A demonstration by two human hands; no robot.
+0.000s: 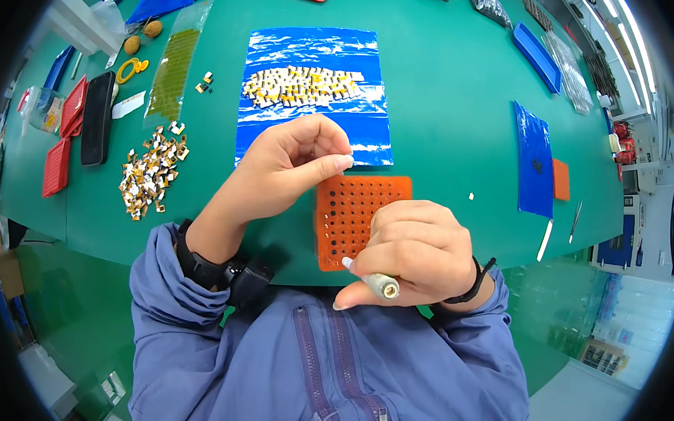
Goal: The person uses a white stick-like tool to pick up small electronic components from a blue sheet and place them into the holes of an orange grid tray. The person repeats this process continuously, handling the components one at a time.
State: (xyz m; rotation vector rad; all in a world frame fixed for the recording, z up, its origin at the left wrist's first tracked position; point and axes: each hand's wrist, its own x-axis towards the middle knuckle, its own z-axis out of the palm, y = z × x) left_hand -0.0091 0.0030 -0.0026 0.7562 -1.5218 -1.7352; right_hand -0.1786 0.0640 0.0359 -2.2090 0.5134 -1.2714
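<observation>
An orange block (344, 211) with rows of small dark holes stands on the green table in front of me. My left hand (294, 157) is over its far left corner, thumb and forefinger pressed together; whatever is between them is too small or hidden to make out. Over the block's right side, my right hand (419, 252) is closed round a slim pen-like tool (383, 285) with a brass-coloured end; its other end is hidden by the fingers. Beyond the block, many small white and gold pieces (301, 86) lie on a blue plastic sheet (314, 45).
Left lies a heap of small white and brown pieces (152, 174), near a black case (97, 117), red trays (57, 167), yellow-handled scissors (129, 70) and a greenish strip sheet (176, 64). Right are a blue bag (533, 159), a small orange block (561, 180), tweezers (576, 222) and a blue tray (537, 57).
</observation>
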